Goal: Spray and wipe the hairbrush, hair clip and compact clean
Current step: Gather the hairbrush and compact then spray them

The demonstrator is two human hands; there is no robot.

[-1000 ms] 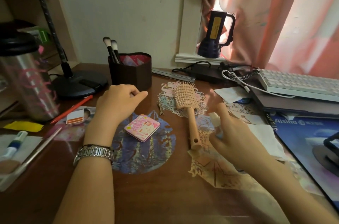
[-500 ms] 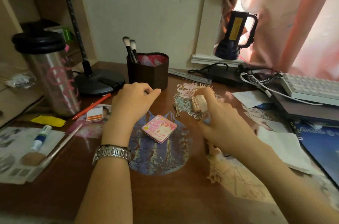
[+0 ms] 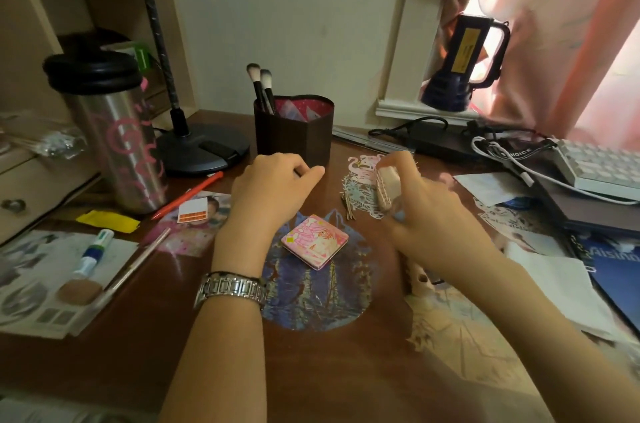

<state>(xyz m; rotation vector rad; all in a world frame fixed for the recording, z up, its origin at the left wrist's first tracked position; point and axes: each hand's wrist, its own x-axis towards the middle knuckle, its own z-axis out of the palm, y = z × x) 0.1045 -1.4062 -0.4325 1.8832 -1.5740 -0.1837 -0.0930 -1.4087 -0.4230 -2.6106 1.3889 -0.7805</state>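
Observation:
A pink square compact (image 3: 314, 241) lies shut on the brown desk (image 3: 322, 374), just right of my left wrist. My left hand (image 3: 273, 190) rests above it with the fingers curled closed; nothing shows in it. My right hand (image 3: 429, 218) is closed around a small spray bottle (image 3: 388, 187) with a cream ribbed top, held over the beige hairbrush. Only the brush's handle end (image 3: 420, 284) and a few bristle tips show past the hand. Several thin hair pins (image 3: 348, 208) lie beside the brush's head.
A brown heart-shaped holder (image 3: 294, 138) with makeup brushes stands behind my left hand. A steel tumbler (image 3: 114, 145) and a lamp base (image 3: 201, 152) are at the left. White tissue (image 3: 561, 287), a keyboard (image 3: 602, 166) and cables sit at the right.
My right hand has carried the spray bottle from beside the brush's handle up over the brush's head. The left hand has stayed curled above the compact.

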